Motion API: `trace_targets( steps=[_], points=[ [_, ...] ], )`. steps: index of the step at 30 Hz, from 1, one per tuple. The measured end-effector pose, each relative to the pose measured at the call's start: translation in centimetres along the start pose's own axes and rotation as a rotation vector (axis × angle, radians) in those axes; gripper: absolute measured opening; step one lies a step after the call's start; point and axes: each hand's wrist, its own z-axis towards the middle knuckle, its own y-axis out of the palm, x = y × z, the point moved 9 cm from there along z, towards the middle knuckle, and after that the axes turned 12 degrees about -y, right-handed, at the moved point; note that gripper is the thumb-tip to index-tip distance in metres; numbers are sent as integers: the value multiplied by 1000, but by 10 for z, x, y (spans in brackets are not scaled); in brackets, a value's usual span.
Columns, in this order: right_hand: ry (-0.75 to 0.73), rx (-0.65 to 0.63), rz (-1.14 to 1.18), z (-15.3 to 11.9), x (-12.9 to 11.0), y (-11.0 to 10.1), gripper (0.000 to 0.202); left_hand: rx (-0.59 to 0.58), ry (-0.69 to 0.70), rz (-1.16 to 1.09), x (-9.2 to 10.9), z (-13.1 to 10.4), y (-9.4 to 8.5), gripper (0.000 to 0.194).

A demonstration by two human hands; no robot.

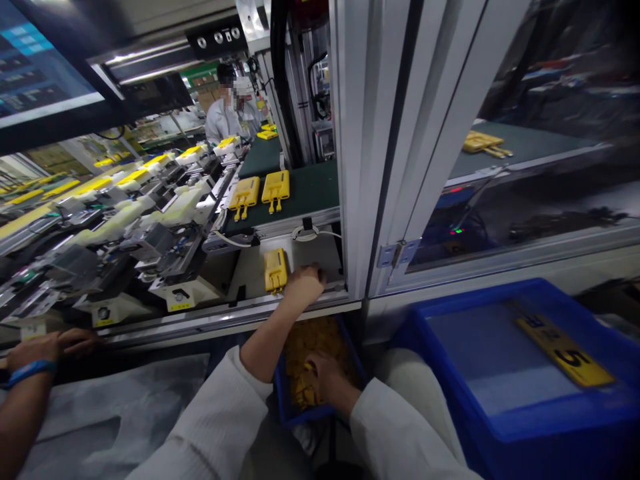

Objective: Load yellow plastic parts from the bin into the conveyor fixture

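My left hand [306, 281] is over the metal ledge, beside a yellow power bank [275, 270] that lies there; its fingers are blurred. Lower down, my right hand [323, 373] reaches into a blue bin [295, 419] filled with yellow pieces [305, 340]. The fingers of that hand are curled at a small yellow piece that I cannot make out. Two more yellow power banks [245, 193] [275, 189] with short cables rest on the green conveyor belt [315, 187] behind the ledge.
Machine fixtures [165, 213] with yellow parts stand at the left. Another person's hands [50, 347] are at the left edge. A large blue crate [480, 427] with a yellow label is at the right, below a metal frame [370, 133]. A person [223, 120] stands behind.
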Motion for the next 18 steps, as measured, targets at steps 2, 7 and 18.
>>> trace_targets(
  steps=[2,7,18],
  points=[
    [-4,6,10,0,1,0,24,-3,0,2,0,0,0,37],
    [1,2,16,0,7,3,30,27,34,-6,2,2,0,37],
    [52,78,-26,3,4,-10,30,14,15,9,2,2,1,37]
  ],
)
